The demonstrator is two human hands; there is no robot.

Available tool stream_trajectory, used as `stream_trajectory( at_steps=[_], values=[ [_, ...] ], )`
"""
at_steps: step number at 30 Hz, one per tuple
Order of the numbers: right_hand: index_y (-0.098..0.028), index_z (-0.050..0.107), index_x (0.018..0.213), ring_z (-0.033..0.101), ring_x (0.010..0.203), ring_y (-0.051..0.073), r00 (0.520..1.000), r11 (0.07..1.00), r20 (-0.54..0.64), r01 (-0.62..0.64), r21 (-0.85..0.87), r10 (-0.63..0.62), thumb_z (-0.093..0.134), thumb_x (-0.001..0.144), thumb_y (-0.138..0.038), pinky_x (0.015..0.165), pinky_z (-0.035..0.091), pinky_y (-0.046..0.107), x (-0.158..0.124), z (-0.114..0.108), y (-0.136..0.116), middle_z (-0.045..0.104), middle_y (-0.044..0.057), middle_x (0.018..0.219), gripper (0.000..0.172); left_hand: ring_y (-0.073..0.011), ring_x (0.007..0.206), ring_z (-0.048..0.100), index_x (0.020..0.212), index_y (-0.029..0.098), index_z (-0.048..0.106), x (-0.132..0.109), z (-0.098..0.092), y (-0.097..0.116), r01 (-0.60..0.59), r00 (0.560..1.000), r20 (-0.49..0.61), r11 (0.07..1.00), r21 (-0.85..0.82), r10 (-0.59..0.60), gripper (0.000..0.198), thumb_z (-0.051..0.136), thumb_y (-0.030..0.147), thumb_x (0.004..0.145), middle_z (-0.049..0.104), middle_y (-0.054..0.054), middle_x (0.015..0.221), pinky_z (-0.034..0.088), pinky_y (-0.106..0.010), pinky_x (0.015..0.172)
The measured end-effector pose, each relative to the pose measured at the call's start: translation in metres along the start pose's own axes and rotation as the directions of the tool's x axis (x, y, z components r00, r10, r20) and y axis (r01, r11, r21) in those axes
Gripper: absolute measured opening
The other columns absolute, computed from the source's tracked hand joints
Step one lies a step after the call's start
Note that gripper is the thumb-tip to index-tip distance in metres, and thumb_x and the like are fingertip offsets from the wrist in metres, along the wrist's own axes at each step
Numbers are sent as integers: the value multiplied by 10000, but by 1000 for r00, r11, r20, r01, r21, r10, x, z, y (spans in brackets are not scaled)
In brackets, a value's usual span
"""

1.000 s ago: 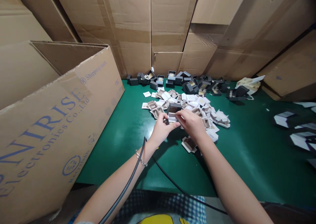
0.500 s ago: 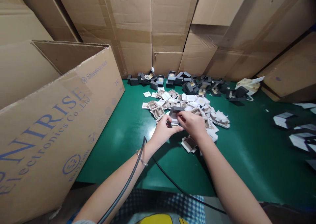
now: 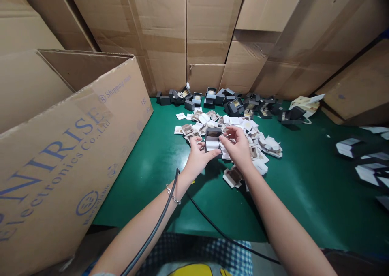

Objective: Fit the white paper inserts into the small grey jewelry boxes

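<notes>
A small dark grey hinged box (image 3: pixel 213 133), its lid raised and its inside pale, is held above the pile in the middle of the table. My left hand (image 3: pixel 199 152) grips it from the left, thumb along the front edge and fingers at the side. At its right side is my right hand (image 3: pixel 238 146), thumb and fingertips against the box edge, the other fingers curled loosely. Behind and beneath lies a heap of white and grey-brown folded card inserts (image 3: pixel 234 120). One more card insert (image 3: pixel 233 176) lies below my right wrist.
Several dark small boxes (image 3: pixel 235 105) line the back of the green table (image 3: pixel 146 178). A large open carton (image 3: pixel 100 118) stands at left. Cardboard walls (image 3: pixel 164 33) close off the back. White-lined pieces (image 3: pixel 346 147) lie at right. A black cable (image 3: pixel 209 219) crosses near my left forearm.
The box has turned so its pale inside and raised lid face me. My right hand has shifted from the lid to the box's right side, with its fingers looser.
</notes>
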State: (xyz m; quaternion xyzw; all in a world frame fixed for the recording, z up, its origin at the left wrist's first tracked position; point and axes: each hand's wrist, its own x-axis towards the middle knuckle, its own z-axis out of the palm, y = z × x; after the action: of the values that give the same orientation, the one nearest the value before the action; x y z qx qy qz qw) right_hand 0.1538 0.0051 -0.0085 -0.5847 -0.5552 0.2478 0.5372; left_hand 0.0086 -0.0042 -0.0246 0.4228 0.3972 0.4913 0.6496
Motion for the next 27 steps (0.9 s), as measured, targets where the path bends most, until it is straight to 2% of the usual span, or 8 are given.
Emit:
stream_trajectory(
  at_steps=[2,4,6,8,11,15,21,27],
  values=[
    [-211,542,1118,575,933,206,998,996,35,-54,73,52,697,630,-379,689,481,304,2,1,-1,615,78,1044,539,-135,826,656,1015,248,283,-3,1,0,-31,998,48,1000,0,31,693,821,316,583,572,-22,1027,522,-318,769],
    [-220,535,1160,577,992,224,984,976,120,-147,159,129,726,591,-355,766,493,337,2,2,-4,623,81,1092,615,-129,820,655,1016,249,289,-6,2,2,-39,996,84,999,34,36,704,829,314,569,551,-15,1030,518,-314,776],
    [-218,555,1142,610,944,223,945,928,244,-279,245,220,753,559,-333,807,495,363,1,3,-7,662,65,1031,627,-117,800,646,1017,250,297,-9,3,4,-41,993,115,996,76,32,720,840,315,549,536,-9,1027,515,-296,761],
    [-200,606,1058,639,874,220,886,862,351,-411,295,302,780,530,-323,812,498,376,-1,5,-11,696,51,939,569,-102,776,634,1016,248,304,-10,3,5,-58,989,139,993,101,44,727,847,314,537,533,-7,1027,508,-273,741],
    [-173,665,909,658,815,218,829,778,418,-524,347,371,811,492,-312,797,504,372,-4,6,-13,714,47,855,463,-93,773,622,1016,248,311,-11,3,5,-82,985,158,991,104,65,714,843,323,545,546,-11,1049,497,-251,724],
    [-169,695,858,662,797,215,818,741,433,-548,388,378,800,502,-286,789,499,353,-4,5,-13,722,42,826,389,-99,805,619,1022,252,310,-12,3,5,-81,982,180,993,87,64,705,836,336,560,551,-30,1107,492,-247,735],
    [-181,703,826,658,789,214,817,721,449,-551,421,362,752,541,-282,745,491,320,-4,4,-14,725,30,801,306,-95,788,604,1035,257,318,-11,2,2,-103,981,177,982,157,75,740,848,371,530,532,-16,1077,484,-250,736],
    [-180,702,783,655,763,218,821,713,409,-557,425,397,726,514,-267,719,491,317,-5,6,-15,723,24,768,284,-86,768,588,1036,254,318,-11,2,-1,-115,981,177,975,190,82,746,846,388,527,520,-22,1086,484,-244,716]
  ],
)
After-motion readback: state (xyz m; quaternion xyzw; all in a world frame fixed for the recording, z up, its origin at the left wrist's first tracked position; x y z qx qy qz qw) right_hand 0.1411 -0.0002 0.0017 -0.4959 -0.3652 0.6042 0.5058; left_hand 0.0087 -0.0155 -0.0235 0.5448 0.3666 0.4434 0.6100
